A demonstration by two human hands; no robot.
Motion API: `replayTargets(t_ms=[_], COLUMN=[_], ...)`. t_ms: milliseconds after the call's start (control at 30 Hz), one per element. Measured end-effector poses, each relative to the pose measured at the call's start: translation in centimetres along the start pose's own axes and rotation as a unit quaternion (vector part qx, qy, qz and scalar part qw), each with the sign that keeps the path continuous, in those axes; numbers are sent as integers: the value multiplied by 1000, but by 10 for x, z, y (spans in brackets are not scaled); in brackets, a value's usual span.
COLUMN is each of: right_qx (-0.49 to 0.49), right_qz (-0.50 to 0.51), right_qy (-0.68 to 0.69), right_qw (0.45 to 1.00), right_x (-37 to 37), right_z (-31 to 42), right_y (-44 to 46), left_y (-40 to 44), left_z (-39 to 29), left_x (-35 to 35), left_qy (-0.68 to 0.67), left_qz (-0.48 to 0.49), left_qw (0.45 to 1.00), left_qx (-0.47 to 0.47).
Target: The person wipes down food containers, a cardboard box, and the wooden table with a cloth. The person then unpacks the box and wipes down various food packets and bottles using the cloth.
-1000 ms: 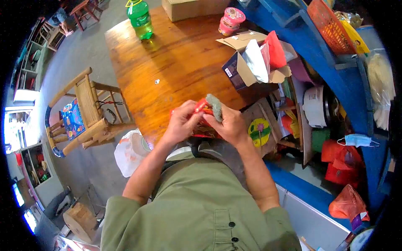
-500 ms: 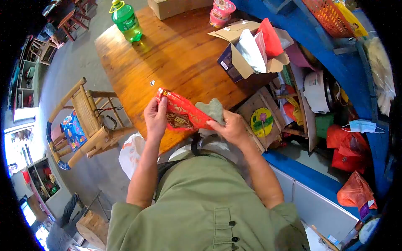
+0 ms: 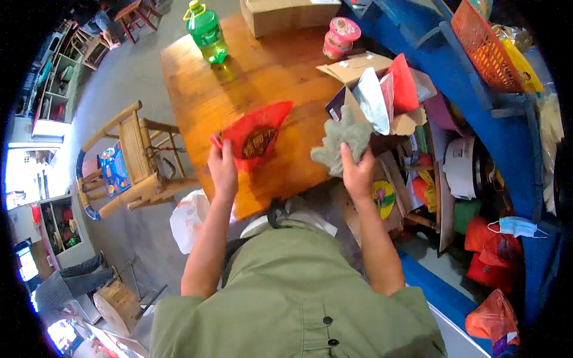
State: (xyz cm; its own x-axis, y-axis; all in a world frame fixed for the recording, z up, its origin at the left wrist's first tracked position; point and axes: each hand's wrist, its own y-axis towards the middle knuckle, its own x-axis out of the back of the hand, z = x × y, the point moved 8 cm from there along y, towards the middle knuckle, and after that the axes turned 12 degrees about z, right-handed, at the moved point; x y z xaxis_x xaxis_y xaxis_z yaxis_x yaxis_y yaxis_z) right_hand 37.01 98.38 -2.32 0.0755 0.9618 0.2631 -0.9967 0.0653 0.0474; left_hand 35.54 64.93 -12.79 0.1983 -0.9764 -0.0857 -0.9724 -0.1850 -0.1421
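My left hand (image 3: pixel 223 173) pinches the left edge of a shiny red plastic packet (image 3: pixel 258 138) printed in gold and dark brown. The packet hangs spread out above the wooden table (image 3: pixel 268 77). In my right hand (image 3: pixel 358 176) is a soft, fuzzy grey-green piece of cloth (image 3: pixel 344 143) with a lobed outline, rather like a glove; its exact kind is unclear. Thumb and fingers grip its lower edge, near the table's right side. Packet and cloth are apart from each other.
A green bottle (image 3: pixel 206 33), a cardboard box (image 3: pixel 289 15) and stacked pink tubs (image 3: pixel 341 37) stand on the table. At its right side is an open carton (image 3: pixel 352 68) with bags inside. A bamboo chair (image 3: pixel 136 152) stands left; blue shelving (image 3: pixel 495 131) rises right.
The grey-green cloth, earlier behind the packet with my right hand touching both, is now away to the right in that hand. The packet stays in my left hand, its free end swung upward.
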Motion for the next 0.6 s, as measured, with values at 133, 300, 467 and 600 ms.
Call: replayTargets(t_ms=[133,300,467,600], right_qx=[-9,-116,-150,-175], right_qz=[14,25,5,-35], right_qy=[27,60,77,74], right_qw=[1000,991,986,981], right_x=[13,27,40,50], right_z=[-32,-62,-83,-78], right_y=[-3,-35,-68,-94], left_y=[-20,-38,-34,10], left_z=[9,16,97,128], left_x=[0,-31,-18,-23], left_qy=[51,416,351,345], left_qz=[3,242,306,292], left_qw=[999,872,883,892], left_qx=[15,-85,61,-16])
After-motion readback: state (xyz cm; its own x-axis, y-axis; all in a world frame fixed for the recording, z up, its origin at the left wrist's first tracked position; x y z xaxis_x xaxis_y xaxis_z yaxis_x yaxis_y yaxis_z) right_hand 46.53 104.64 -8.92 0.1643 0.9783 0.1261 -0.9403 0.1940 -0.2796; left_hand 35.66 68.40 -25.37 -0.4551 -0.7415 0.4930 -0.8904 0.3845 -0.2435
